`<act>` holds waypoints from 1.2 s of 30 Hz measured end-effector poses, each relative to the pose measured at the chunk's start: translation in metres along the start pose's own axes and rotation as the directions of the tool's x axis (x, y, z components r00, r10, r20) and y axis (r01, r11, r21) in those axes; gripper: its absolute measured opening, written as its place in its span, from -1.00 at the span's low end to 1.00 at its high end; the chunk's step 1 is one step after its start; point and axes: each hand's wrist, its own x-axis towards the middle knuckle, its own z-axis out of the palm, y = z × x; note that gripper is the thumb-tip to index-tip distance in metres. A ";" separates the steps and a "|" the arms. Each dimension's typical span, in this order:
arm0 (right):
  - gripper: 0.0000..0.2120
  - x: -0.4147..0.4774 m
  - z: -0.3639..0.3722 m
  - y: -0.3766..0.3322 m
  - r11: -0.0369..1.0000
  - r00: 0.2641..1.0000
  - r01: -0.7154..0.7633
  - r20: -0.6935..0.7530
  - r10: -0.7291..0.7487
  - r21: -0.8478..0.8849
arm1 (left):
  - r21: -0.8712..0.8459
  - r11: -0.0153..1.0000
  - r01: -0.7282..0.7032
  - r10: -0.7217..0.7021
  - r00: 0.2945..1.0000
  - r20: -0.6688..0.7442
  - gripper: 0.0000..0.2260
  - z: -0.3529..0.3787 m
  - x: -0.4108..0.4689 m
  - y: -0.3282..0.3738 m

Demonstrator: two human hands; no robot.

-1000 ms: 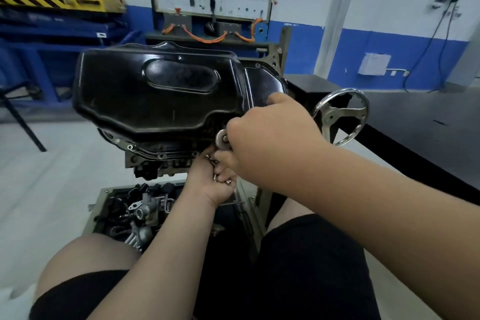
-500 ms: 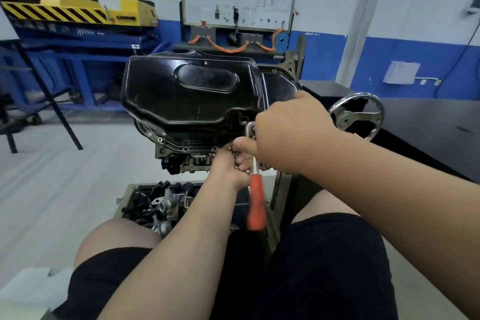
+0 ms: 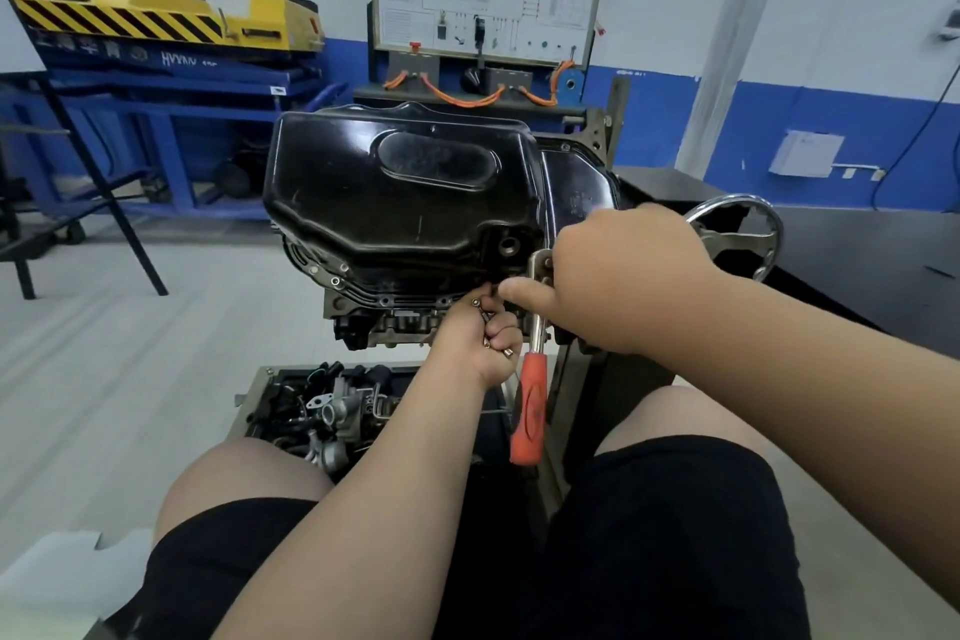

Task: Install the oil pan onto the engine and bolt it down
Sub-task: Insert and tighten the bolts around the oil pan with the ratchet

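2 hands crowd the near edge of the oil pan (image 3: 395, 208): left hand (image 3: 480, 343) clenches spare bolts (image 3: 475, 301), right hand (image 3: 623, 276) grips the ratchet (image 3: 530, 411). Each bolt probably wants threading square by finger first.

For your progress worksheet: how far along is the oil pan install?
Done: the pan sits on the engine. In hand: the left hand holds loose bolts; the right hand grips the ratchet by the pan's near edge. Left: flange holes there look empty, so bolting remains.
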 end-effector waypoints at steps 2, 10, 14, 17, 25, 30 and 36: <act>-0.56 -0.004 0.000 -0.002 0.998 0.999 0.040 -0.011 -0.040 -0.044 | -0.001 1.000 0.003 -0.003 1.000 -0.024 -0.68 0.002 -0.001 0.000; -0.90 0.000 0.000 0.007 0.957 0.974 0.204 -0.052 -0.218 -0.207 | -0.071 0.997 0.033 -0.025 0.993 0.116 -0.65 0.007 -0.010 -0.014; -0.75 -0.003 0.005 0.002 0.979 0.988 0.150 -0.018 -0.154 -0.140 | -0.118 0.992 0.032 -0.009 0.981 0.194 -0.70 -0.002 -0.017 -0.016; -0.90 -0.008 0.005 -0.001 0.960 0.965 0.251 -0.051 -0.258 -0.121 | -0.120 0.992 0.023 -0.001 0.985 0.173 -0.66 -0.002 -0.019 -0.019; -0.50 -0.008 0.004 -0.004 0.992 0.998 0.056 0.036 -0.052 -0.115 | -0.044 0.999 -0.019 0.028 0.976 0.216 -0.52 0.003 -0.024 -0.029; -0.63 -0.013 0.006 -0.005 0.989 0.994 0.110 0.001 -0.110 -0.095 | -0.006 0.999 -0.032 0.032 0.991 0.131 -0.57 0.008 -0.027 -0.031; -0.84 -0.008 0.002 0.005 0.935 0.959 0.264 -0.044 -0.282 -0.239 | -0.029 1.000 -0.009 0.015 0.976 0.219 -0.55 0.010 -0.030 -0.033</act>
